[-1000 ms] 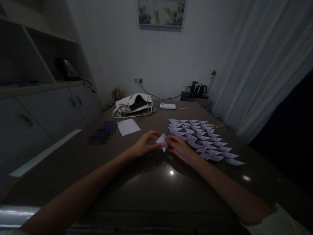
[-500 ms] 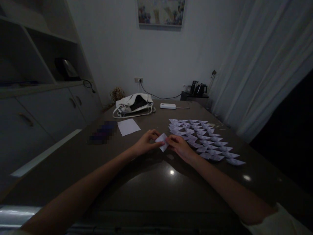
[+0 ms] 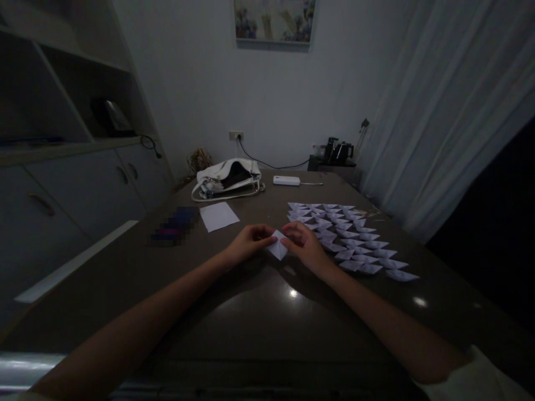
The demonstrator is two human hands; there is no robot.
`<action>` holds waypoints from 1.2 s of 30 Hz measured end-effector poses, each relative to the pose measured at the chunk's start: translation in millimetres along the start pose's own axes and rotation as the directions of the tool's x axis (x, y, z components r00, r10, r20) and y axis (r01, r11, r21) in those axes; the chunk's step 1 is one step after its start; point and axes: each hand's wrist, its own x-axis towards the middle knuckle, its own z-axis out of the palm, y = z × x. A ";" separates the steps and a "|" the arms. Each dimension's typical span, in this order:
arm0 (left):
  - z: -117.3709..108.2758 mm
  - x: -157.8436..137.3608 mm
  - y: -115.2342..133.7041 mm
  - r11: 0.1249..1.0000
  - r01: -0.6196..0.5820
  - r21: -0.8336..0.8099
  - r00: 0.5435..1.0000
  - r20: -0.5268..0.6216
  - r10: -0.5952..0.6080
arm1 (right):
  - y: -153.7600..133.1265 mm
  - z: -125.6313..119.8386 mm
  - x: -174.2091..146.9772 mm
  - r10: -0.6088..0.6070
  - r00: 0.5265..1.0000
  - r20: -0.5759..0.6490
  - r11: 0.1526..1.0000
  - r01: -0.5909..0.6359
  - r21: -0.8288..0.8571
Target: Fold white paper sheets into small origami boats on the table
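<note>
A small white folded paper (image 3: pixel 278 250), diamond-shaped with creases meeting near its middle, is held just above the dark table. My left hand (image 3: pixel 251 243) pinches its left side, thumb lying on the front face. On the other side my right hand (image 3: pixel 306 247) grips it, the thumb pressed near the centre close to the left thumb. The fingers behind the paper are partly hidden. Several folded paper boats (image 3: pixel 353 243) stand in rows on the table, to the right of my right hand. Flat white paper sheets (image 3: pixel 219 216) lie to the left, beyond my left hand.
A white handbag (image 3: pixel 229 177) sits toward the back of the table (image 3: pixel 267 328), with a white power bank-like device (image 3: pixel 286 181) and short cable to its right. A blurred-out dark item (image 3: pixel 174 225) lies at the left. Black kettles (image 3: pixel 340 151) stand behind the far right corner.
My right thumb has moved left onto the front of the folded paper, close to the left thumb. The right fingers have shifted up behind it. The paper stays in both hands.
</note>
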 end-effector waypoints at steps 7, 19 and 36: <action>3.4 -1.1 1.8 0.999 -0.027 0.025 0.999 -0.026 0.028 | -2.6 0.8 -1.5 0.001 0.999 0.047 1.000 0.000 -0.023; 2.0 -0.6 2.8 0.999 -0.021 -0.026 0.994 -0.106 0.018 | 6.8 -4.1 4.1 0.104 0.994 0.016 0.991 -0.103 -0.085; 3.9 -5.0 10.8 0.999 0.044 0.004 0.998 -0.053 -0.044 | 5.7 -6.4 3.9 0.036 0.999 -0.012 0.967 -0.038 -0.250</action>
